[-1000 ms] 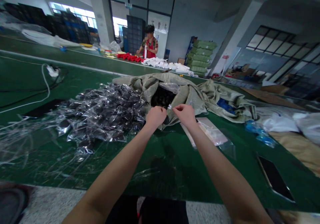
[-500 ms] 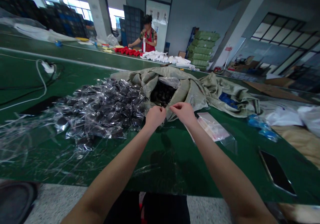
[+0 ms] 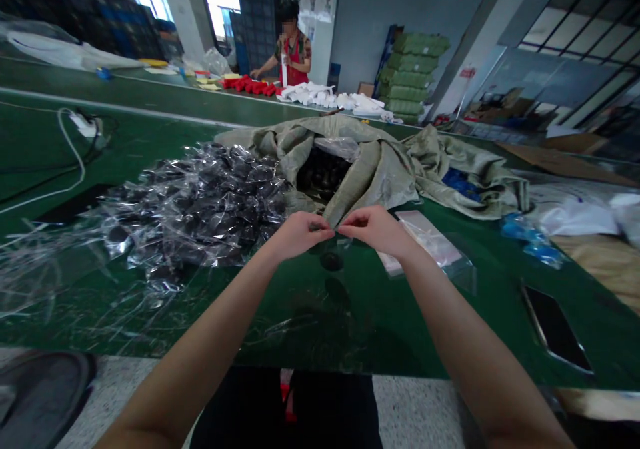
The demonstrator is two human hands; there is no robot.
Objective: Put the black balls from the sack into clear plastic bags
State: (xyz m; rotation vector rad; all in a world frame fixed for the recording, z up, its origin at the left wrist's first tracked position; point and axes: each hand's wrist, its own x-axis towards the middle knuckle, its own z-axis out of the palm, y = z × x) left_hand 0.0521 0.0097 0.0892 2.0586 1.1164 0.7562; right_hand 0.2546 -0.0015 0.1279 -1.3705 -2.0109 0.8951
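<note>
My left hand (image 3: 300, 234) and my right hand (image 3: 374, 229) meet in front of me, fingertips pinched together on the top of a small clear plastic bag. The bag's film is hard to see. In it a dark round piece (image 3: 331, 261) hangs just below the fingertips, above the green table (image 3: 310, 335). To the left lies a big heap of clear bags with dark round pieces (image 3: 210, 202). Behind my hands an olive woven sack (image 3: 370, 169) gapes, with black rounded pieces (image 3: 324, 172) inside. Flat clear bags (image 3: 435, 242) lie beside my right forearm.
A phone (image 3: 555, 329) rests near the table's right front edge. Blue plastic wrappings (image 3: 535, 239) lie further back, and a white cable (image 3: 75, 149) runs across the left. Beyond, a person (image 3: 295, 52) stands behind red and white items (image 3: 330, 97).
My hands have come together, fingertips now meeting. The dark round piece shows below them, where it was not clearly visible before. The camera view has tilted slightly downward.
</note>
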